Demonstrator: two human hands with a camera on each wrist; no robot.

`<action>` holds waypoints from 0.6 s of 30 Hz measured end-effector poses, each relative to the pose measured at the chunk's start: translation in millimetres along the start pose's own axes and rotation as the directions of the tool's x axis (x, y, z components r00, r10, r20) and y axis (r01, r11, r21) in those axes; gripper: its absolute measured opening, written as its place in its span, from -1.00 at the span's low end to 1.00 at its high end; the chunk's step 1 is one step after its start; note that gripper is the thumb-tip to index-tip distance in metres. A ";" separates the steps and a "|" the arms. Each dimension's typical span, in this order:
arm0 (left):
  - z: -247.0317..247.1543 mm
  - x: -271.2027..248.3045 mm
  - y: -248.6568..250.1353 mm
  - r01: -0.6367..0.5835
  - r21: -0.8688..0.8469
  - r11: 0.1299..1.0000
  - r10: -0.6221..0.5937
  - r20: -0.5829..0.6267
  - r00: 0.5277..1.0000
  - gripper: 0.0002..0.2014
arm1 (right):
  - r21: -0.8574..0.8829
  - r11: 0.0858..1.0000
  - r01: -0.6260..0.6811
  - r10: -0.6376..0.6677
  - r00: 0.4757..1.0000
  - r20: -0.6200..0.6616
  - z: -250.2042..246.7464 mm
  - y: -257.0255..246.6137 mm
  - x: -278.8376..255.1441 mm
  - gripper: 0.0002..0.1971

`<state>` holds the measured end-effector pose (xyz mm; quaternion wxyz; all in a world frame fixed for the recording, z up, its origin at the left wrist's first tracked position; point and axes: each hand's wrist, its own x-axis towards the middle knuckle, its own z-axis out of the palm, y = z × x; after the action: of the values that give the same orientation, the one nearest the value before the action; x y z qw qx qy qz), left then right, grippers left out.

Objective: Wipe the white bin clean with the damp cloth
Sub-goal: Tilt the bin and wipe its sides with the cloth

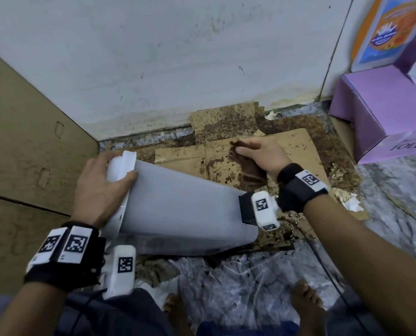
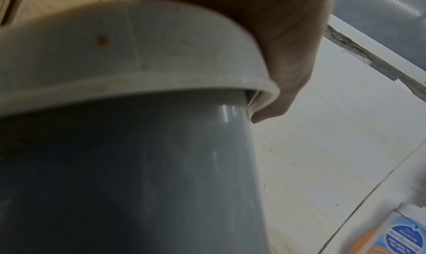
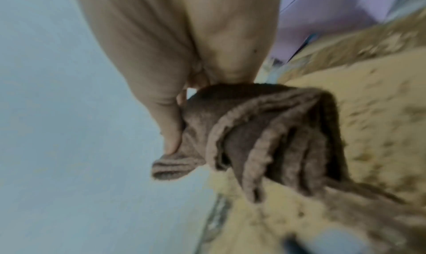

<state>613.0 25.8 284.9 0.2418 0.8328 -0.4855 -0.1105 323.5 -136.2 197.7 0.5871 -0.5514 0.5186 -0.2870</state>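
Observation:
The bin (image 1: 178, 204) lies tipped on its side over the floor, pale grey body with a white lid rim (image 1: 127, 163) at its left end. My left hand (image 1: 100, 187) grips that rim, thumb curled over the edge onto the body; the left wrist view shows the rim (image 2: 129, 57), the grey body (image 2: 129, 166) and my left hand (image 2: 283, 61) wrapped around the rim's far side. My right hand (image 1: 260, 154) holds a bunched brown cloth (image 1: 248, 166) just beyond the bin, above the stained cardboard. In the right wrist view my right hand (image 3: 184, 75) pinches the hanging ribbed cloth (image 3: 265, 139).
Stained brown cardboard sheets (image 1: 226, 146) cover the floor by the white wall (image 1: 178, 57). A tall cardboard box (image 1: 20, 141) stands at the left, purple boxes (image 1: 376, 112) at the right. Crumpled paper scraps (image 1: 347, 197) and dark spills (image 1: 289, 229) lie nearby. My bare feet (image 1: 306, 299) stand on plastic sheeting.

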 end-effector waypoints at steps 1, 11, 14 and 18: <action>0.2 -0.4 0.3 0.006 0.001 1.000 -0.006 -0.001 1.000 -0.38 | 0.015 0.998 0.054 -0.054 0.998 0.009 16.4 -14.2 -8.1 -0.84; -4.6 -9.6 -2.3 0.043 0.018 0.999 -0.043 0.004 0.999 -0.35 | -0.519 0.828 0.213 -0.225 0.974 0.040 132.4 31.6 -62.0 -0.52; -10.1 -15.0 -5.7 0.069 0.012 0.998 -0.069 0.004 0.998 -0.33 | -0.585 0.804 0.109 -0.146 0.989 -0.018 115.7 53.1 -58.7 -0.56; -14.7 -22.4 1.4 0.085 0.049 0.995 -0.085 -0.006 0.996 -0.35 | -0.642 0.767 0.007 -0.044 0.998 -0.041 105.0 50.5 -54.7 -0.68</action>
<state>606.8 48.9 297.1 0.2169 0.8587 -0.4517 -0.1072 392.6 -38.2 150.7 0.3457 -0.7176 0.5935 -0.1155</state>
